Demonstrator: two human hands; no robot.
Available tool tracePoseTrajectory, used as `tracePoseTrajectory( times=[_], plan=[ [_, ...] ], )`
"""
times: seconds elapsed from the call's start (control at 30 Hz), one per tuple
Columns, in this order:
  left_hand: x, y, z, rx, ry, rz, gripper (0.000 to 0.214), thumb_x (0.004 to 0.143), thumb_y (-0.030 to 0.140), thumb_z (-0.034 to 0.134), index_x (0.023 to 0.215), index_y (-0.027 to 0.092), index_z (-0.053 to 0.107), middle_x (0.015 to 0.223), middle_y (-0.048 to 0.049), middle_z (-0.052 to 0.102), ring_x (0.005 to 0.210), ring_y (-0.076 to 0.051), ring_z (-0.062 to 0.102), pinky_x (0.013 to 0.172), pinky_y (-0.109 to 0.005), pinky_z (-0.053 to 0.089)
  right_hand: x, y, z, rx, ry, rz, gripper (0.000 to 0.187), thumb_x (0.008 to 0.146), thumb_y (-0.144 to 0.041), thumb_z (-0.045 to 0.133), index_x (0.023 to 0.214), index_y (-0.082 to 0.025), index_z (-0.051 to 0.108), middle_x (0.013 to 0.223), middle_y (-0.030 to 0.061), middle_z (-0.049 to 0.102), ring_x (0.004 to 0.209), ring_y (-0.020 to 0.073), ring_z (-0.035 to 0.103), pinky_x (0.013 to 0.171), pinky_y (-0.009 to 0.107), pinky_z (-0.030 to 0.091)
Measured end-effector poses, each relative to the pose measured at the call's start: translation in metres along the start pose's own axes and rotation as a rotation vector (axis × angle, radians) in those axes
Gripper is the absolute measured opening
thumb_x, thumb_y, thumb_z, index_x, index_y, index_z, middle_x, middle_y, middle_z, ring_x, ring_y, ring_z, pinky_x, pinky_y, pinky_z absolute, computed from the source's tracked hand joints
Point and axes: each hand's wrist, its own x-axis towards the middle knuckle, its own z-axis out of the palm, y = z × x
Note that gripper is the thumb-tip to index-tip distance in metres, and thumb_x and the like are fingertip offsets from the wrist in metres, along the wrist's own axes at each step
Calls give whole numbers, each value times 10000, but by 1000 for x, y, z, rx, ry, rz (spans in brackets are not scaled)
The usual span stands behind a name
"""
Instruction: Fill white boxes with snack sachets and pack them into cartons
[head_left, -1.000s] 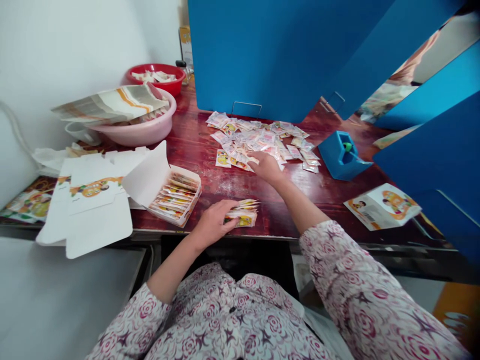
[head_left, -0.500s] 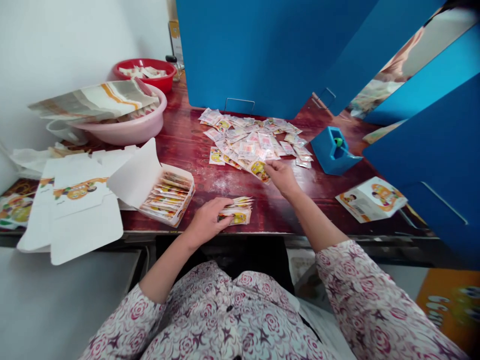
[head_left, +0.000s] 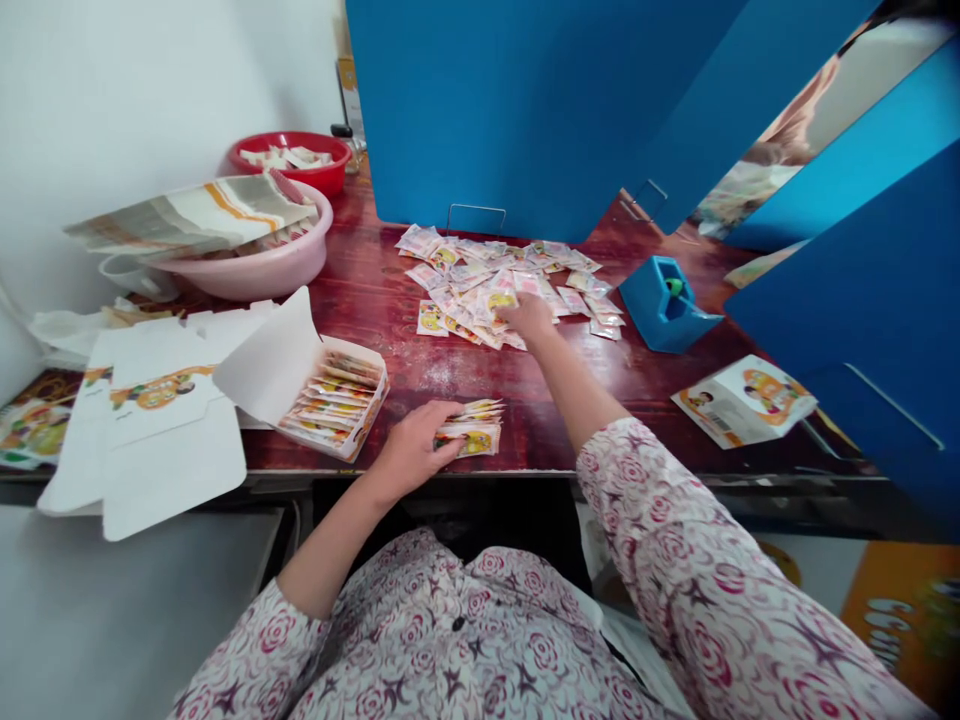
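Note:
At the table's front edge my left hand (head_left: 411, 448) is closed round the end of a small stack of printed sachets (head_left: 480, 438), which stand side by side on the table. My right hand (head_left: 534, 320) reaches over a loose pile of sachets (head_left: 469, 275) and pinches one sachet with a yellow print (head_left: 500, 300); its fingertips are partly hidden. Left of my left hand lies an open white box (head_left: 274, 352) with its lid folded back and a row of sachets inside.
Flattened cartons (head_left: 172, 440) lie at the left, beside a pink basin (head_left: 300, 255) and a red basin (head_left: 330, 178). A blue tape dispenser (head_left: 660, 310) and a closed printed box (head_left: 742, 400) stand at the right. Blue partitions (head_left: 480, 110) rise behind; a person shows partly beyond them.
My right hand has moved forward and left, from the near edge of the pile to over it, a sachet showing at its fingertips in both frames. My left hand stays at the stack.

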Motion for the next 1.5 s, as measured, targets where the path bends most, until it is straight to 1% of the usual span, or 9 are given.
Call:
tracePoseTrajectory(
  times=[0.3,0.6,0.73,0.9,1.1,1.2,1.3,1.43,1.5],
  plan=[
    [0,-1,2,-37,12,30,366,856,166,609,1220,197,586,1214,-91,669,1137,-224,633,1019,-420,501,9,-29,10,-278,-218,125,440,831,-324,682,1157,-28,687,1118,238,705,1109,333,659,889,335,506],
    [0,4,-1,-18,-9,-30,403,859,196,644,1253,205,560,1267,-96,664,1175,-240,632,1050,-425,489,-32,-18,-9,26,-83,-124,305,767,-325,722,977,-106,690,876,68,700,803,205,633,711,282,479],
    [0,4,-1,-7,-8,-71,449,850,200,655,1283,181,537,1307,-121,645,1202,-251,624,1065,-428,483,-70,-11,-24,183,-329,-301,453,745,-252,724,1185,-164,662,1029,44,722,877,192,639,784,291,494],
    [-2,1,1,4,3,-31,375,869,211,646,1228,169,545,1257,-126,646,1183,-242,626,1041,-420,498,-118,-12,-32,179,-763,-570,260,938,-391,521,918,-218,714,898,24,718,818,164,635,755,273,482],
    [0,-1,2,89,154,-2,610,822,224,693,1372,182,432,1467,-180,444,1396,-293,437,1158,-502,384,-155,-6,-26,136,-485,-618,467,1016,-473,343,824,-201,671,809,52,672,753,162,585,732,292,445],
    [3,-1,1,66,88,21,727,805,201,696,1454,199,369,1552,-165,379,1474,-304,333,1203,-510,323,-147,-2,-27,214,-595,-571,499,995,-528,375,825,-195,706,787,42,685,724,159,590,691,277,454],
    [5,-2,0,-10,-2,23,545,840,183,636,1366,216,497,1381,-113,578,1313,-257,535,1141,-471,417,-111,-3,-29,264,-640,-388,510,966,-552,426,839,-176,746,779,37,713,715,169,624,643,256,463],
    [4,-4,1,-47,23,20,415,841,177,624,1252,214,588,1296,-99,624,1220,-234,592,1091,-446,461,-47,-13,-19,-118,-129,-179,442,990,-410,432,985,-103,751,967,129,743,928,253,673,813,310,485],
    [3,-4,1,-42,30,20,413,839,184,630,1250,209,591,1300,-104,621,1229,-238,586,1091,-445,460,-25,-18,-9,-293,-42,-102,456,957,-419,519,1139,-46,707,1119,220,708,1070,323,649,907,367,478]
  ],
)
